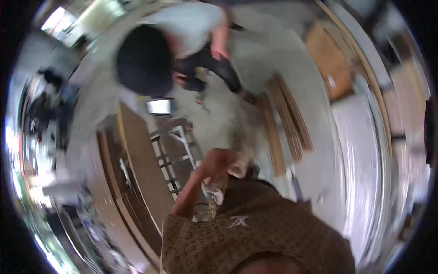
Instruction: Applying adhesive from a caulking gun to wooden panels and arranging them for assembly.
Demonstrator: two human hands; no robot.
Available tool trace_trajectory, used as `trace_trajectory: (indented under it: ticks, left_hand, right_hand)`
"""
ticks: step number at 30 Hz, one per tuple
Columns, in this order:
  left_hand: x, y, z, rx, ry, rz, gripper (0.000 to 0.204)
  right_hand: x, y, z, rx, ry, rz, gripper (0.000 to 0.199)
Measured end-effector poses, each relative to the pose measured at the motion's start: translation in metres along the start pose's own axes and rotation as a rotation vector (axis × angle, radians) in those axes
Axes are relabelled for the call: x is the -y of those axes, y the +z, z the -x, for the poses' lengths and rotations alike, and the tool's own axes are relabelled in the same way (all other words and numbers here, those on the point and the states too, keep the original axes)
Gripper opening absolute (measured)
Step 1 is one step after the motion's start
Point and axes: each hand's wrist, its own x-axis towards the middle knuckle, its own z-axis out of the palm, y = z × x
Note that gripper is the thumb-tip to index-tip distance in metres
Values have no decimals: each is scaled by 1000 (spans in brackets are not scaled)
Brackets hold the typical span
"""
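My left hand (220,162) is raised in front of my body, its bent fingers closed at a pale cloth-like thing (237,170). Motion blur hides just how they grip it. More whitish, crumpled material (217,194) hangs below that wrist, against my brown patterned shirt (260,219). A blurred beige shape (247,157) lies just right of the fingers. It may be my right hand, but its fingers do not show and the right forearm is hidden.
Ahead, a person in a dark cap (145,59) bends forward. Brown boards (280,121) lie on the floor at right. Long panels (143,164) stand at left beside a metal frame (182,144). Wrapped sheets (360,169) and a cardboard piece (328,59) line the right side.
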Motion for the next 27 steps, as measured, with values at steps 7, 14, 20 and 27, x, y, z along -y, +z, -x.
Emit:
trace_trajectory:
  ticks: [7,14,20,27]
  left_hand:
    - [-29,16,-66,122,59,-351,35]
    - [-41,2,-109,173,95,-157,27]
    - [9,11,-163,475,120,-163,31]
    - [6,103,-217,558,340,-137,34]
  right_hand:
    - [149,106,101,-465,567,46,67]
    - [202,159,173,-438,781,-167,65]
    - [209,253,225,-569,879,-247,51]
    - [229,322,253,-445,1076,-524,63]
